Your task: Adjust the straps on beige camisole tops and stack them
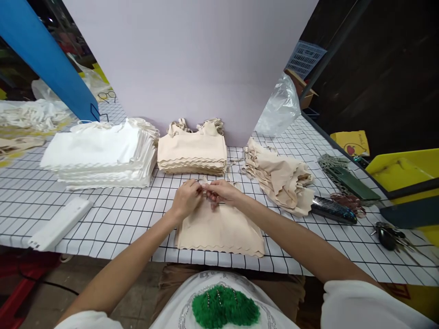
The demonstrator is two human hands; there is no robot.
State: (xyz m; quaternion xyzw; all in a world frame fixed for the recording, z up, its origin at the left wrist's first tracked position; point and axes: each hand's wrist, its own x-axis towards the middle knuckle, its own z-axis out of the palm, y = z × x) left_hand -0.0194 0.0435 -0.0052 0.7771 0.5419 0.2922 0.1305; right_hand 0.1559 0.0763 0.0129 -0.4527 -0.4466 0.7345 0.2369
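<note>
A beige camisole top (221, 230) lies flat in front of me, its scalloped hem toward the table's front edge. Over its upper end my left hand (187, 196) is closed, fingertips pinched at the strap area. My right hand (223, 192) meets it there, thumb and forefinger pressed together and the other fingers curled. The small piece between the fingertips is mostly hidden, but appears to be part of the top's strap. Just beyond my hands sits a neat stack of beige tops (192, 148) with straps bunched at the back.
Stacked white tops (99, 148) stand at left, behind a white power strip (61, 224). To the right are a loose heap of beige tops (279, 176), a black patterned case (333, 210), a green phone case (353, 183) and keys (391, 236). A pale panel (199, 59) rises behind.
</note>
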